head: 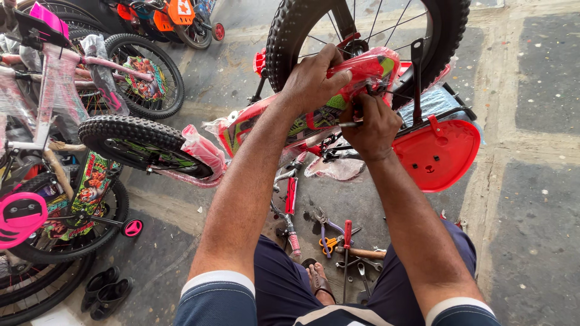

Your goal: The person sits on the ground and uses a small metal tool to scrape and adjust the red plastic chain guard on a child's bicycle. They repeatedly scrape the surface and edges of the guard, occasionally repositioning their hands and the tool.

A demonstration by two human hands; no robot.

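In the head view, the left hand (314,78) was closed over the top of a red chain guard (362,72) wrapped in clear plastic, thumb and fingers clamped around it; the right hand (371,127) sat just below and to the right of the left, its fingers curled shut around a slim metal tool (349,124) whose tip stuck out to the left, pressed against the underside of the guard; both hands were touching the small red bicycle (272,124), which lay upturned in front of the person; directly above the hands stood its knobby rear wheel (290,30), and to the right of the right hand, close by, a red plastic seat back (438,154) with a small animal face; left of the left hand, the bicycle's wrapped frame ran down toward a second knobby tyre (130,136).

Below the hands, between the person's knees on the concrete floor (531,181), lay a scatter of hand tools: pliers with orange handles (329,241), a red-handled screwdriver (347,232), and several spanners (362,268); a sandalled foot (319,281) rested just beside them; well to the left of the left hand stood a pink bicycle (54,84) in plastic wrap, with a pair of black sandals (107,291) on the floor under it.
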